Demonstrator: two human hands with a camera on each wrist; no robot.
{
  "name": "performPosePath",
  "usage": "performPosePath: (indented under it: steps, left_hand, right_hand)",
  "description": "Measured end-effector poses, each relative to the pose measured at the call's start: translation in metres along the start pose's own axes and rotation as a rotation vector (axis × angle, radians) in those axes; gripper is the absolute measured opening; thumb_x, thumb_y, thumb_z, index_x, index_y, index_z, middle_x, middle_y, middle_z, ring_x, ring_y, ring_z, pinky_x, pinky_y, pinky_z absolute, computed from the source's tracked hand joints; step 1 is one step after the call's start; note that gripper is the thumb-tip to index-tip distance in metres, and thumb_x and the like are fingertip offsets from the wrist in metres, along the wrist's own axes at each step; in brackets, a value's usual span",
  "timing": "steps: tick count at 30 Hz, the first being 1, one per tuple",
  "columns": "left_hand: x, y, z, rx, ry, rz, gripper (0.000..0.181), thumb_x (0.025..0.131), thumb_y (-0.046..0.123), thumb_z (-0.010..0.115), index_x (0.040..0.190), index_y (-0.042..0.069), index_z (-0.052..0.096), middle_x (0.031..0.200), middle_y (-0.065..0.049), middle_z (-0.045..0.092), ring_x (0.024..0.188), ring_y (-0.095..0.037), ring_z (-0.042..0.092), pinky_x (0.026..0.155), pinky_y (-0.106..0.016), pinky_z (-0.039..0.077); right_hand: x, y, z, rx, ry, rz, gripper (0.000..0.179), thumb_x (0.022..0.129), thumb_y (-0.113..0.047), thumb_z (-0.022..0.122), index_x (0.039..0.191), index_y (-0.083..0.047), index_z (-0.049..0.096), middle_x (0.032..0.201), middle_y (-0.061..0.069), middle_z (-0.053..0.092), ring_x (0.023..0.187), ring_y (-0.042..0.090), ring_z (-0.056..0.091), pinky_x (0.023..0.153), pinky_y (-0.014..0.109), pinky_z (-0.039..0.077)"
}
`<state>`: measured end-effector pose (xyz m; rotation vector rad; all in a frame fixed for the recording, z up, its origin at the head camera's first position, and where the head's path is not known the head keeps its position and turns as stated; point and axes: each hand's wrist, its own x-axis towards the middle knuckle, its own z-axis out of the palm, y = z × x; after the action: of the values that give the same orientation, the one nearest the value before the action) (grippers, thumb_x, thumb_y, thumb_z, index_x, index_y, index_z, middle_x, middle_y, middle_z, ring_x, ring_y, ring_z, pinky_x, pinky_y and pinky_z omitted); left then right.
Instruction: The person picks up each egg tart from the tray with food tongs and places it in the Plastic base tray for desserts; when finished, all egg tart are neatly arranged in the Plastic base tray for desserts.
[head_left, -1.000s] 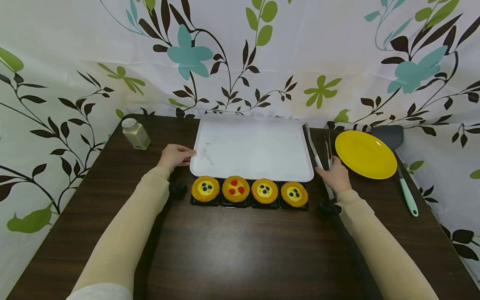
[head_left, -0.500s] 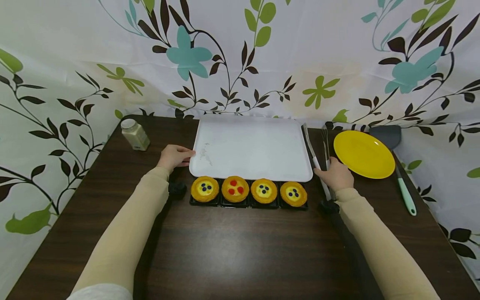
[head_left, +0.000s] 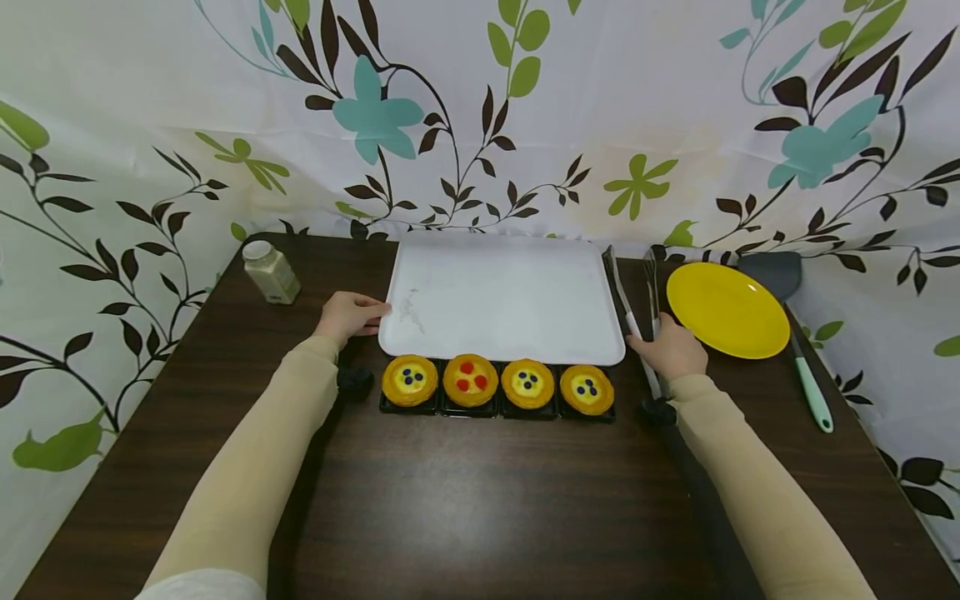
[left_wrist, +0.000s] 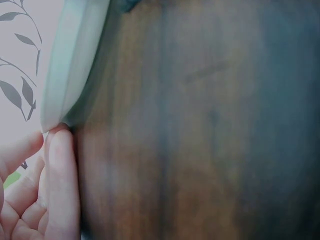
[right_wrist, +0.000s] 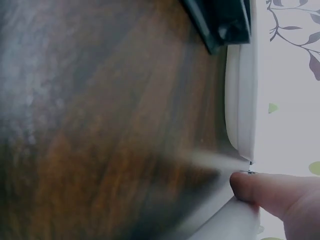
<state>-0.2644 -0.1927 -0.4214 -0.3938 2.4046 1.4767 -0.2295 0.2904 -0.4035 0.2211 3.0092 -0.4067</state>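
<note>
My left hand [head_left: 351,317] pinches the left edge of a white rectangular tray [head_left: 510,292]. In the left wrist view the thumb and a finger [left_wrist: 62,170] meet at the tray's rim [left_wrist: 75,65]. Metal tongs [head_left: 633,327] with white handles lie spread along the tray's right side. My right hand [head_left: 675,348] grips them, thumb on the left arm and fingers over the right one. A white handle [right_wrist: 220,220] and the thumb [right_wrist: 250,187] show in the right wrist view. Several tarts in black holders line the tray's front, one red-topped tart [head_left: 470,380] among blue-dotted ones [head_left: 528,383].
A yellow plate [head_left: 727,310] lies right of the tongs, overlapping a spatula with a grey head [head_left: 772,271] and mint handle [head_left: 813,392]. A white-lidded jar [head_left: 272,273] stands at the back left. A leaf-patterned curtain [head_left: 450,108] rises behind the dark wooden table [head_left: 465,508].
</note>
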Motion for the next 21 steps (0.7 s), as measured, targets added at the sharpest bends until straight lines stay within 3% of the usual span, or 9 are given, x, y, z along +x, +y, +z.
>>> performPosePath:
  steps: [4, 8, 11, 15, 17, 21]
  left_hand:
    - [0.000, 0.000, 0.000, 0.002, -0.001, 0.004, 0.044, 0.092, 0.027, 0.064, 0.122, -0.005, 0.060, 0.120, -0.021, 0.058, 0.094, -0.021, 0.063, 0.077, -0.025, 0.057]
    - [0.001, -0.001, -0.001, 0.000, 0.002, 0.005, 0.043, 0.092, 0.026, 0.063, 0.122, -0.005, 0.060, 0.119, -0.021, 0.058, 0.094, -0.021, 0.063, 0.077, -0.025, 0.057]
    - [0.002, -0.002, -0.001, -0.004, 0.004, 0.007, 0.042, 0.092, 0.026, 0.063, 0.122, -0.005, 0.060, 0.120, -0.022, 0.058, 0.094, -0.021, 0.063, 0.077, -0.026, 0.057]
    - [0.003, -0.002, -0.001, -0.008, -0.001, 0.005, 0.043, 0.092, 0.025, 0.063, 0.122, -0.005, 0.059, 0.121, -0.022, 0.057, 0.095, -0.021, 0.063, 0.077, -0.026, 0.057]
    - [0.003, -0.002, 0.000, -0.008, -0.002, 0.003, 0.042, 0.093, 0.025, 0.063, 0.122, -0.005, 0.059, 0.120, -0.022, 0.058, 0.095, -0.022, 0.062, 0.077, -0.026, 0.057]
    - [-0.002, -0.002, -0.001, -0.012, -0.004, 0.010, 0.041, 0.094, 0.024, 0.061, 0.122, -0.006, 0.059, 0.121, -0.022, 0.057, 0.096, -0.022, 0.062, 0.078, -0.026, 0.057]
  right_hand:
    - [0.000, 0.000, -0.001, -0.041, -0.016, 0.002, 0.085, 0.090, -0.049, 0.056, 0.141, 0.013, 0.029, 0.091, 0.033, 0.062, 0.071, 0.040, 0.062, 0.053, 0.045, 0.052]
    - [0.001, 0.001, -0.001, -0.070, -0.029, 0.006, 0.087, 0.090, -0.053, 0.052, 0.143, 0.012, 0.027, 0.069, 0.022, 0.060, 0.060, 0.034, 0.059, 0.046, 0.041, 0.049]
    - [0.000, 0.003, -0.001, -0.067, -0.017, -0.007, 0.085, 0.091, -0.053, 0.050, 0.142, 0.012, 0.028, 0.088, 0.029, 0.063, 0.073, 0.040, 0.061, 0.055, 0.047, 0.052]
    - [-0.005, 0.006, -0.004, -0.044, 0.033, -0.028, 0.083, 0.090, -0.054, 0.049, 0.140, 0.010, 0.033, 0.117, 0.035, 0.055, 0.091, 0.046, 0.059, 0.065, 0.053, 0.053]
    - [-0.007, 0.007, -0.007, -0.020, 0.070, -0.040, 0.082, 0.090, -0.055, 0.051, 0.140, 0.008, 0.036, 0.115, 0.034, 0.057, 0.089, 0.045, 0.060, 0.061, 0.051, 0.052]
    - [-0.011, 0.008, -0.008, 0.032, 0.141, -0.099, 0.074, 0.090, -0.051, 0.054, 0.136, 0.007, 0.043, 0.093, 0.026, 0.063, 0.071, 0.035, 0.058, 0.048, 0.038, 0.046]
